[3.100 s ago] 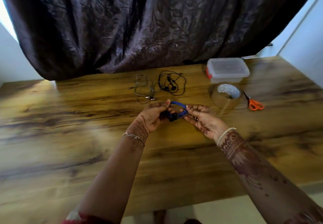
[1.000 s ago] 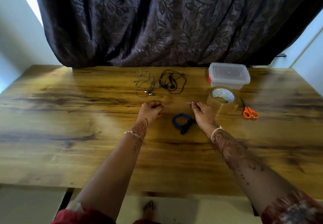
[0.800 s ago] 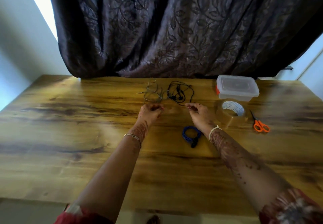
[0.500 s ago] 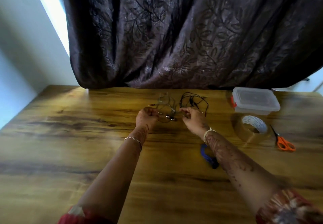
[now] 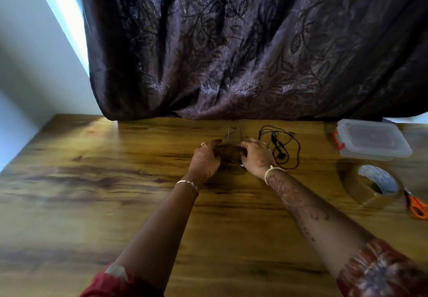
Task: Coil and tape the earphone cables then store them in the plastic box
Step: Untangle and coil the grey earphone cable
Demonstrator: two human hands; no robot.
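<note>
Big dark leafy curtain [image 5: 231, 53] takes up the whole back, with the wooden table [image 5: 92, 204] under it. Over on the right edge sits the plastic box [image 5: 372, 142], lid still on, so nothing's stored yet. Just in front of it is the brown tape roll [image 5: 356, 190], with the orange scissors [image 5: 416, 207] tucked right beside that.

What changed: a few seconds back she was finishing the blue set. She dropped that coil on the table and both arms went forward to the far pile. I can't spot the blue coil now; it may be behind her right forearm.

Her left hand [image 5: 205, 160] and right hand [image 5: 256, 157] are close together near the curtain, fingers curled in. Each looks to be pinching the thin grey earphone cable [image 5: 232, 134], with a bit of wire strung between them and a loop poking out behind. It's a bit blurry, but that's how I read it. The black earphones [image 5: 281, 149] are loose and untouched just right of her right hand.

So my guess is she's starting cable two. I didn't see any tape go on the blue one, so tape for at least this grey one, the black set and the boxing are all still to do. That skinny wire looks like it'll tangle easily.
</note>
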